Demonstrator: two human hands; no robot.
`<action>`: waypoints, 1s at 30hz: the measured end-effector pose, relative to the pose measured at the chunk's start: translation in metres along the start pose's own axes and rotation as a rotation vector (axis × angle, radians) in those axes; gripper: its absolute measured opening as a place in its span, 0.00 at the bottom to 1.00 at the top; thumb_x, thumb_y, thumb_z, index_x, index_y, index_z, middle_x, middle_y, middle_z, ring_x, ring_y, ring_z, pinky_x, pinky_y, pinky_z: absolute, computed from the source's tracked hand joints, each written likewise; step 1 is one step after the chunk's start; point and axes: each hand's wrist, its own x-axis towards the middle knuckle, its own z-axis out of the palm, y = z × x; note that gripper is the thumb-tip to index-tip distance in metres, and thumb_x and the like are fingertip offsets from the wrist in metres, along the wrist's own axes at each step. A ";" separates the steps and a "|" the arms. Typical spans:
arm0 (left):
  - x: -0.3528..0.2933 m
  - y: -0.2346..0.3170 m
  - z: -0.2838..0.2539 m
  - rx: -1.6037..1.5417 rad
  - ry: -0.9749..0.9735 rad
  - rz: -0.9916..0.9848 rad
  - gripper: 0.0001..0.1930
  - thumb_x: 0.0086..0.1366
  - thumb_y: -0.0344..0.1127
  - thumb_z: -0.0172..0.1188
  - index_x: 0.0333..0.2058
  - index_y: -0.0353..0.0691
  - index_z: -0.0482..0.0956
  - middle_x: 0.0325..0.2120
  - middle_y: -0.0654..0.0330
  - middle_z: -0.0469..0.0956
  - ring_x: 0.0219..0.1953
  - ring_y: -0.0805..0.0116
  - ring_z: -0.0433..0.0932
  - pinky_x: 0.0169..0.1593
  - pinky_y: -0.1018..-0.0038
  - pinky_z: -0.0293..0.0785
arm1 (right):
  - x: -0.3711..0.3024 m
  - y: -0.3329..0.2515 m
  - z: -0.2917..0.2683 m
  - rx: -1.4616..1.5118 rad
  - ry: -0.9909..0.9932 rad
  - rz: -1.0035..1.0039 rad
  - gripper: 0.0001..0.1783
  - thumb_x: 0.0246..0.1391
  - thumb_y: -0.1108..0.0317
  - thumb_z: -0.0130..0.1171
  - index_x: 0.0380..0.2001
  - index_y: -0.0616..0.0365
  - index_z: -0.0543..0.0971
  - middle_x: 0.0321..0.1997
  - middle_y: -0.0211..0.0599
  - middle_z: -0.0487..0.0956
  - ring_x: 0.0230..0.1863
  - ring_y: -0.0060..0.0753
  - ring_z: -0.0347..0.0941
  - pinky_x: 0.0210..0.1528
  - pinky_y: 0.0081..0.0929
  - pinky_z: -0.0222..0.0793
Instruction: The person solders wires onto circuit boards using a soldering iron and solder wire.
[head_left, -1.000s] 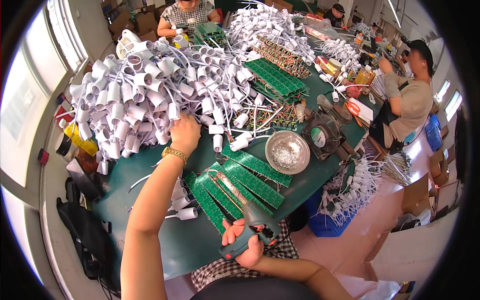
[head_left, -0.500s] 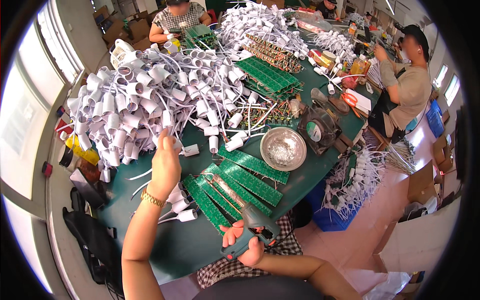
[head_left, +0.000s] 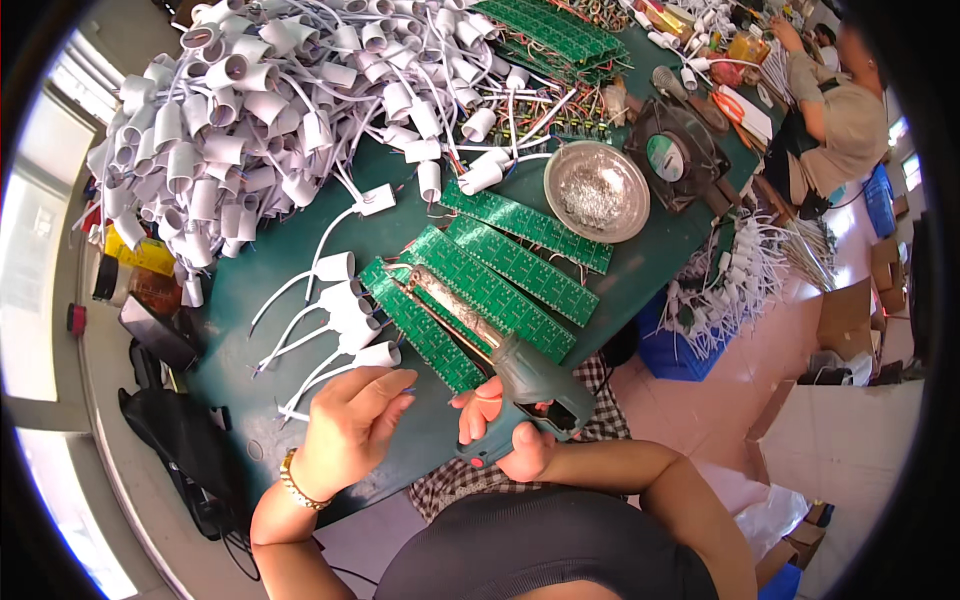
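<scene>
My right hand point(head_left: 508, 432) grips the dark green handle of a soldering gun point(head_left: 535, 385). The gun's long metal tip points up and left, over green circuit board strips point(head_left: 490, 285) fanned out on the table. Close to the table's front edge, my left hand point(head_left: 352, 425) is closed, its thumb and forefinger drawn together. Whatever may be between those fingertips is too small to make out. Just beyond this hand lies a short row of white plastic cylinders with cables point(head_left: 350, 310). One more white cylinder point(head_left: 378, 200) lies farther off.
A large heap of white cylinders with cables point(head_left: 215, 130) covers the far left of the green table point(head_left: 225, 350). A metal bowl of silvery bits point(head_left: 597, 190) stands beside a black fan point(head_left: 675, 150). Stacked green boards point(head_left: 550, 40) lie behind. A blue crate point(head_left: 680, 350) sits at right; a co-worker point(head_left: 830, 130) sits beyond.
My left hand has come back from the heap toward the table's front edge, and its fingers have curled in. The view has tilted downward. The soldering gun stays in my right hand.
</scene>
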 end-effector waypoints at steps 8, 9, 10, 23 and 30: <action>0.001 -0.036 0.042 0.395 0.093 0.213 0.14 0.51 0.28 0.66 0.38 0.43 0.76 0.38 0.62 0.76 0.31 0.64 0.73 0.35 0.66 0.59 | -0.017 -0.019 -0.015 -0.048 -0.041 0.001 0.37 0.58 0.37 0.52 0.55 0.59 0.67 0.31 0.36 0.75 0.32 0.33 0.73 0.49 0.43 0.63; -0.002 -0.037 0.045 0.388 0.069 0.209 0.14 0.51 0.28 0.66 0.38 0.42 0.77 0.40 0.60 0.74 0.33 0.63 0.71 0.38 0.65 0.58 | -0.020 -0.023 -0.020 -0.105 -0.073 -0.009 0.37 0.58 0.37 0.51 0.55 0.60 0.66 0.31 0.36 0.75 0.32 0.33 0.73 0.48 0.43 0.64; -0.003 -0.038 0.048 0.386 0.069 0.197 0.14 0.51 0.28 0.66 0.38 0.42 0.77 0.40 0.60 0.74 0.33 0.63 0.71 0.38 0.65 0.58 | -0.022 -0.027 -0.025 -0.160 -0.107 -0.021 0.38 0.58 0.36 0.51 0.56 0.60 0.66 0.31 0.35 0.75 0.32 0.33 0.73 0.47 0.43 0.64; 0.003 -0.045 0.059 0.287 0.239 -0.072 0.12 0.48 0.22 0.63 0.31 0.39 0.71 0.50 0.46 0.68 0.50 0.45 0.65 0.53 0.52 0.57 | -0.024 -0.067 -0.058 -0.390 -0.308 0.202 0.27 0.58 0.55 0.59 0.53 0.61 0.67 0.41 0.39 0.74 0.40 0.35 0.73 0.49 0.39 0.68; 0.007 -0.044 0.063 0.330 0.242 -0.100 0.15 0.45 0.20 0.60 0.32 0.40 0.68 0.52 0.47 0.68 0.50 0.46 0.64 0.56 0.54 0.56 | -0.037 -0.071 -0.066 -1.004 -0.391 0.146 0.20 0.54 0.54 0.61 0.41 0.59 0.74 0.36 0.36 0.77 0.35 0.35 0.76 0.39 0.31 0.72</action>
